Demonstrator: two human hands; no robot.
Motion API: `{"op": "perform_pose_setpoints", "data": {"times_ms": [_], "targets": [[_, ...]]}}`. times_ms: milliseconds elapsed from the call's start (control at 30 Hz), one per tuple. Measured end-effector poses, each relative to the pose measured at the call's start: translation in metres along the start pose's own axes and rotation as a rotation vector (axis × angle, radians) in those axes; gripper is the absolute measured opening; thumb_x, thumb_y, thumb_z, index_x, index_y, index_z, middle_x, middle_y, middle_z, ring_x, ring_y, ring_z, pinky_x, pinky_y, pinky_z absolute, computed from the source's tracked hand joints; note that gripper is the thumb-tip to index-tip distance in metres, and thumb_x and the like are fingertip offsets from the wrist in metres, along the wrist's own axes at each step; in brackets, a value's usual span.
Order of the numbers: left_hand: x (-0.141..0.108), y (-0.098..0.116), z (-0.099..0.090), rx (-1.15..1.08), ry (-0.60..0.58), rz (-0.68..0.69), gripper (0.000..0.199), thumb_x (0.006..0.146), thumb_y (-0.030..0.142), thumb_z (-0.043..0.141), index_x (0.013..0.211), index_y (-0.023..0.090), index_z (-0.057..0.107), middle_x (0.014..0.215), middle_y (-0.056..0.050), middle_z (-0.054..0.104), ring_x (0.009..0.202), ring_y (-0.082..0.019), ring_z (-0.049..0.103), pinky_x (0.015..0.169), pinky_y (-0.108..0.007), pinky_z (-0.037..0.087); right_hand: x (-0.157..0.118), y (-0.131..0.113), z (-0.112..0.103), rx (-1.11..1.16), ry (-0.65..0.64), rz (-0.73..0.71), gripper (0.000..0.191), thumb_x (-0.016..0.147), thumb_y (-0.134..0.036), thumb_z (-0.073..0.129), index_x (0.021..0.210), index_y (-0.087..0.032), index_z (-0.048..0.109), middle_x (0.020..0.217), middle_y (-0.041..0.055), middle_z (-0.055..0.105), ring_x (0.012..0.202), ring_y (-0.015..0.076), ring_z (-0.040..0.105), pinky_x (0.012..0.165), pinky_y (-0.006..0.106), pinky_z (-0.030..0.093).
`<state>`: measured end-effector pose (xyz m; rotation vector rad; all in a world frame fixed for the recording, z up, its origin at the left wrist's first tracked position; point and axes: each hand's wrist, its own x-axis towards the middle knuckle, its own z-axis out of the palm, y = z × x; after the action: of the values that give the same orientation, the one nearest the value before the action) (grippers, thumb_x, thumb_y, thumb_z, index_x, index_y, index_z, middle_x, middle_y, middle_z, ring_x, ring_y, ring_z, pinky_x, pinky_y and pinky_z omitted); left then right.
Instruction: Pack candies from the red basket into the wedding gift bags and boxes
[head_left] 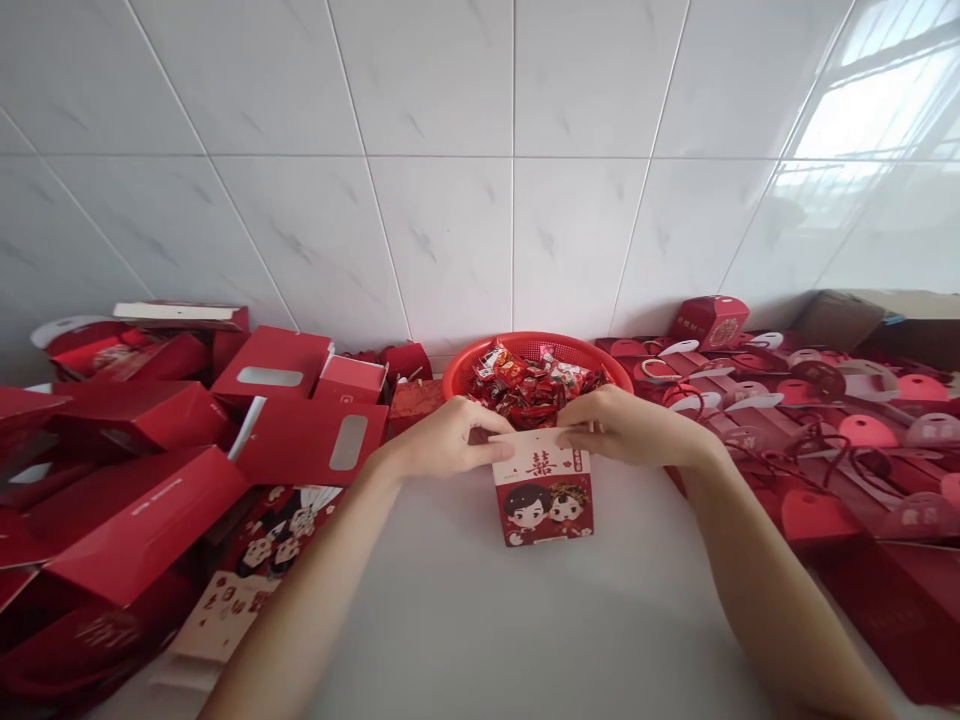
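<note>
While a white tiled wall (pixel 450 230) fills the upper frame, red boxes (pixel 157 510) crowd both sides, a red basket (pixel 454 374) of wrapped sweets (pixel 525 385) sits at centre, and below it my left hand (pixel 454 440) and right hand (pixel 619 425) pinch the printed box (pixel 545 490) by its top corners.

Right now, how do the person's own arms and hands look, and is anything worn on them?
The left hand and right hand are bare, without gloves. The left forearm and right forearm, uncovered, taper toward the hands; no sleeve, watch or bracelet shows. Whether there are rings, I cannot tell.
</note>
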<state>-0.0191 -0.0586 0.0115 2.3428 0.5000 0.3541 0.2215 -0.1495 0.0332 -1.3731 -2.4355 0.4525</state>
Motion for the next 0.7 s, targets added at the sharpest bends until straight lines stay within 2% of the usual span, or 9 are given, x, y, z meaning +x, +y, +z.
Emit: {"op": "perform_pose_setpoints", "data": {"times_ms": [100,200,267,333,433,500,567,633,700], "targets": [[0.001,-0.003,-0.003,-0.198,0.112,0.080,0.033,0.089,0.047,0.066,0.105,0.019,0.076,0.101,-0.006,0.077,0.093,-0.024,0.070,0.078,-0.031,0.053,-0.009,-0.002,-0.009,0.104,0.272,-0.052,0.029,0.097,-0.031,0.052,0.072,-0.017,0.058,0.067,0.0001,0.055,0.061,0.0120,0.045,0.058,0.026,0.035],[0.007,-0.009,0.000,-0.372,0.127,0.160,0.053,0.086,0.061,0.065,0.118,0.019,0.071,0.114,-0.011,0.074,0.103,-0.028,0.068,0.088,-0.038,0.054,-0.020,-0.005,-0.017,0.241,0.569,-0.032,0.033,0.095,-0.042,0.059,0.073,-0.018,0.059,0.063,-0.0013,0.051,0.056,0.0113,0.044,0.050,0.025,0.035],[0.013,-0.012,0.010,-0.405,0.140,0.176,0.059,0.085,0.065,0.065,0.124,0.019,0.067,0.118,-0.012,0.072,0.105,-0.029,0.068,0.092,-0.039,0.053,-0.026,-0.006,-0.021,0.309,0.792,0.000,0.033,0.092,-0.049,0.064,0.076,-0.019,0.061,0.061,-0.0023,0.049,0.051,0.0110,0.044,0.045,0.025,0.035],[0.020,-0.012,0.025,-0.406,0.205,0.187,0.062,0.086,0.062,0.065,0.133,0.021,0.060,0.119,-0.011,0.071,0.104,-0.027,0.067,0.091,-0.037,0.053,-0.030,-0.005,-0.024,0.297,1.035,0.016,0.032,0.089,-0.050,0.067,0.079,-0.021,0.063,0.061,-0.0029,0.048,0.051,0.0110,0.044,0.044,0.025,0.035],[0.030,-0.007,0.059,-0.368,0.272,0.213,0.063,0.091,0.052,0.062,0.144,0.023,0.046,0.123,-0.011,0.069,0.097,-0.022,0.068,0.089,-0.037,0.053,-0.034,-0.003,-0.028,0.188,1.347,0.024,0.029,0.089,-0.049,0.068,0.080,-0.023,0.061,0.063,-0.0034,0.045,0.052,0.0110,0.044,0.045,0.025,0.038],[0.034,-0.006,0.087,-0.213,0.327,0.239,0.053,0.092,0.043,0.061,0.140,0.023,0.050,0.116,-0.009,0.071,0.088,-0.020,0.067,0.089,-0.039,0.052,-0.036,-0.001,-0.031,0.135,1.501,0.051,0.027,0.092,-0.048,0.064,0.080,-0.023,0.058,0.062,-0.0038,0.043,0.050,0.0108,0.042,0.045,0.025,0.039],[0.035,-0.008,0.119,0.021,0.393,0.345,0.037,0.091,0.035,0.060,0.125,0.021,0.060,0.103,-0.007,0.073,0.091,-0.022,0.066,0.093,-0.042,0.048,-0.039,0.002,-0.034,0.103,1.625,0.086,0.025,0.094,-0.044,0.061,0.082,-0.024,0.056,0.062,-0.0042,0.042,0.048,0.0107,0.041,0.045,0.026,0.039],[0.032,-0.013,0.152,0.130,0.279,0.517,0.018,0.093,0.026,0.053,0.103,0.020,0.067,0.096,-0.007,0.074,0.090,-0.021,0.065,0.088,-0.038,0.048,-0.045,0.004,-0.041,0.096,1.692,0.097,0.021,0.094,-0.039,0.060,0.081,-0.023,0.055,0.060,-0.0048,0.041,0.046,0.0106,0.039,0.044,0.027,0.037],[0.028,-0.018,0.178,0.099,0.207,0.610,0.017,0.092,0.021,0.050,0.095,0.019,0.067,0.087,-0.005,0.073,0.079,-0.018,0.064,0.081,-0.034,0.049,-0.055,0.004,-0.054,0.083,1.676,0.103,0.019,0.093,-0.035,0.061,0.080,-0.023,0.056,0.059,-0.0046,0.043,0.045,0.0108,0.040,0.043,0.028,0.036]]}}
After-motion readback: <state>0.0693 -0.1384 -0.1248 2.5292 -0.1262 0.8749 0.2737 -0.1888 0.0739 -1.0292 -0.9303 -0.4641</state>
